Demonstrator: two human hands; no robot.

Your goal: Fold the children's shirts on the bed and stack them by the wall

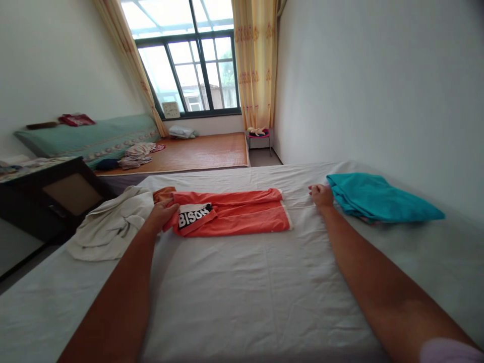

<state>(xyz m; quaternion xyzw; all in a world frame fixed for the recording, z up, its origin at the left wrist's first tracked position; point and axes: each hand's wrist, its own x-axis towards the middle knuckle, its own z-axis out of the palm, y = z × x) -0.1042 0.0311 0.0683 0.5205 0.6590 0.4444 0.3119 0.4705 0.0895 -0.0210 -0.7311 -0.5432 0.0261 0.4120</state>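
A folded orange shirt point(245, 217) lies in a long strip across the bed, with a black and white patch reading "BISON" near its left end. My left hand point(165, 212) is closed on that left end, fingers gripping the fabric. Beyond the shirt's right end, my right hand point(320, 194) is held over the sheet, its fingers curled in and no cloth visible in them. Close beside its wrist is a folded teal garment point(381, 196). A crumpled off-white garment point(117, 222) rests to the left of my left hand, with a brownish-orange cloth point(164, 193) behind that hand.
The bed's pale grey sheet point(242, 292) spreads beneath everything. A wall point(378, 91) runs along the right. Behind are a second bed with a brown mat point(207, 148), a small stool point(259, 136) and a window point(189, 65). A dark cabinet point(56, 196) stands at left.
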